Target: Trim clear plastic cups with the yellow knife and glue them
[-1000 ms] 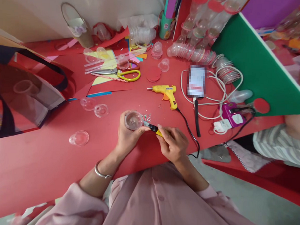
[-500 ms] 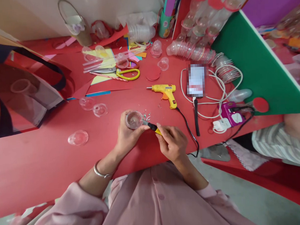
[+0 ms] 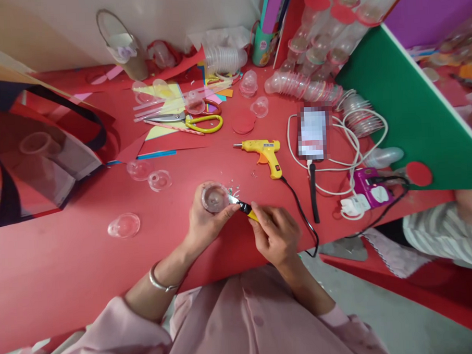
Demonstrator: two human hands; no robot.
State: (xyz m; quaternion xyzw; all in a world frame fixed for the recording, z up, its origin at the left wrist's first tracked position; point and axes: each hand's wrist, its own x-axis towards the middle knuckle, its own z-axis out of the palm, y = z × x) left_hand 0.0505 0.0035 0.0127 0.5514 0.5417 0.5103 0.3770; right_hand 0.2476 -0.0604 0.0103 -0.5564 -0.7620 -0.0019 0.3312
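My left hand [image 3: 204, 222] is closed around a small clear plastic cup [image 3: 214, 196], held just above the red table [image 3: 68, 268] near its front edge. My right hand [image 3: 275, 232] grips a yellow and black utility knife [image 3: 245, 209], and its blade tip touches the cup's right side. Tiny plastic shavings [image 3: 233, 189] lie on the table just behind the cup. A silver bangle circles my left wrist.
A yellow glue gun [image 3: 264, 150] lies behind my hands, its black cord running off the front edge. Clear cup pieces [image 3: 124, 225] sit to the left. Scissors [image 3: 190, 121], coloured paper, stacked cups [image 3: 302, 85], a phone [image 3: 313, 133], white cables and a red bag [image 3: 31, 154] crowd the table. Another person's striped sleeve [image 3: 442, 236] is at right.
My hands, the cup and the knife keep the same grip. The view has shifted slightly, so everything sits a little lower in the picture.
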